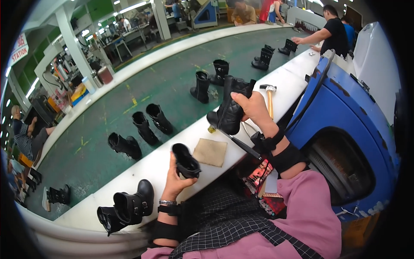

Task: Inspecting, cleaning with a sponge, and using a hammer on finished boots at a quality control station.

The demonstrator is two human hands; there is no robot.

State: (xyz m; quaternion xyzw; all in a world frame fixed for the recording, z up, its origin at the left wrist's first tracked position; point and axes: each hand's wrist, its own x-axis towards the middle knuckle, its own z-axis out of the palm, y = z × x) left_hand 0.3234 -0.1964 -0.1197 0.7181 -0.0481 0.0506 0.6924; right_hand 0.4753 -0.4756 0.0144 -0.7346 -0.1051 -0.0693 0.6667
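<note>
My left hand (176, 180) grips a small black boot (185, 160) by its shaft, just above the white ledge (142, 172). A second black boot (229, 111) is held up off the ledge by my right hand (254, 110), its fingers around the back of the shaft. Both wrists wear black straps, and the left one also has a bracelet. Under the right-hand boot lies a dark-handled screwdriver-like tool (237, 140), and a tan pad (210, 152) lies flat between my two hands.
A green conveyor belt (142, 95) carries several pairs of black boots. Another boot pair (127, 207) lies on the ledge at lower left. A hammer (269, 97) rests farther along the ledge. A blue machine (345, 129) stands at right. Other people work at the far end and left.
</note>
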